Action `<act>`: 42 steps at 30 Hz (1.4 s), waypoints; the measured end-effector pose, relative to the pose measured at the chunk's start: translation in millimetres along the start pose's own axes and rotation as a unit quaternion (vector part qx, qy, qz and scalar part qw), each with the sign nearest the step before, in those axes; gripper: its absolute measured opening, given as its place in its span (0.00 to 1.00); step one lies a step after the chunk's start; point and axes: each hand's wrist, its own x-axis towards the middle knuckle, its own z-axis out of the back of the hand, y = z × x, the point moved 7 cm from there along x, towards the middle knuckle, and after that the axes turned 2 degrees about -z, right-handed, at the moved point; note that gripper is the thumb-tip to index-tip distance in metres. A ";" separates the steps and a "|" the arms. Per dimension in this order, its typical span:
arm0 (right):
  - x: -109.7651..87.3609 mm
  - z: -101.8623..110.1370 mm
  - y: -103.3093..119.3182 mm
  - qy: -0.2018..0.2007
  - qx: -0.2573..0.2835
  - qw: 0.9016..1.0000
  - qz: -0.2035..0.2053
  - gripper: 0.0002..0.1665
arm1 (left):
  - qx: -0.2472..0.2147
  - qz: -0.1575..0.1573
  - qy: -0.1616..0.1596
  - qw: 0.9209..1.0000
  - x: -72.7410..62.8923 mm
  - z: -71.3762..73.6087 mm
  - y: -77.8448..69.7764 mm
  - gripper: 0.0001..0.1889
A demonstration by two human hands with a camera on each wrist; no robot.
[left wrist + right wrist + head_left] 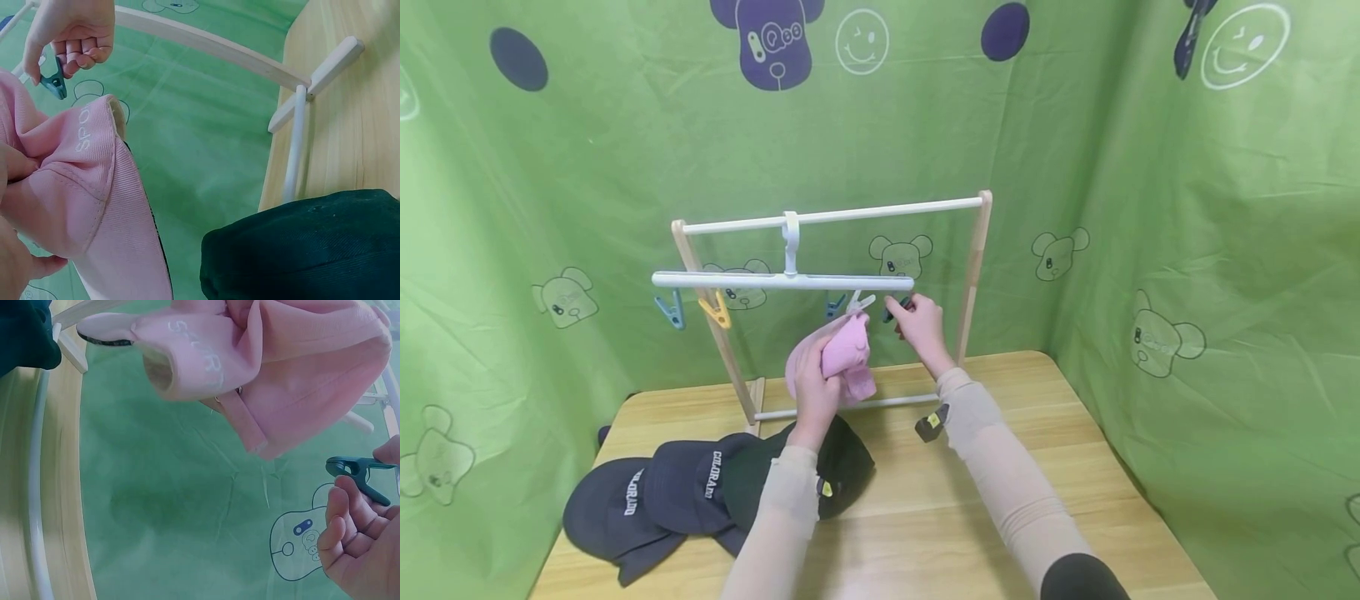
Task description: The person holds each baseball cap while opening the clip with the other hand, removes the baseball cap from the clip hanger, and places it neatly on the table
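My left hand (816, 387) grips a folded pink cap (847, 346) with white lettering, just below the right half of a pale hanger (842, 283). A white clip (860, 303) touches or overlaps the cap's top edge; I cannot tell whether it bites the fabric. In my right hand (923, 325) a dark teal clip (356, 470) is pinched between thumb and fingers, under the hanger's right end. That clip is apart from the cap in the right wrist view. Left of the cap hang a blue clip (672, 309), a yellow clip (716, 310) and a dark blue clip (835, 307).
The hanger hooks over the white top bar (887, 212) of a wooden-legged rack (973, 275). Two navy caps (610, 508) and a dark green cap (306, 250) lie overlapping on the wooden table (1000, 500), front left. A green patterned curtain (1150, 208) encloses the table.
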 end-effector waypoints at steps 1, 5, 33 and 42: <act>0.0 0.5 0.4 -0.002 -0.001 1.000 0.001 0.24 | -0.002 -0.001 0.000 1.000 -0.2 0.6 -0.7 0.35; -0.7 1.1 0.6 -0.002 -0.005 1.000 0.001 0.24 | -0.011 -0.001 -0.004 1.000 -1.9 3.2 -2.8 0.35; -4.4 8.3 -4.6 0.005 -0.001 1.000 -0.025 0.23 | 0.026 -0.029 -0.026 0.999 -21.9 16.1 -14.1 0.30; -3.6 7.6 -7.8 0.002 0.002 1.000 -0.020 0.23 | 0.046 -0.039 -0.024 0.998 -29.8 14.3 -17.6 0.29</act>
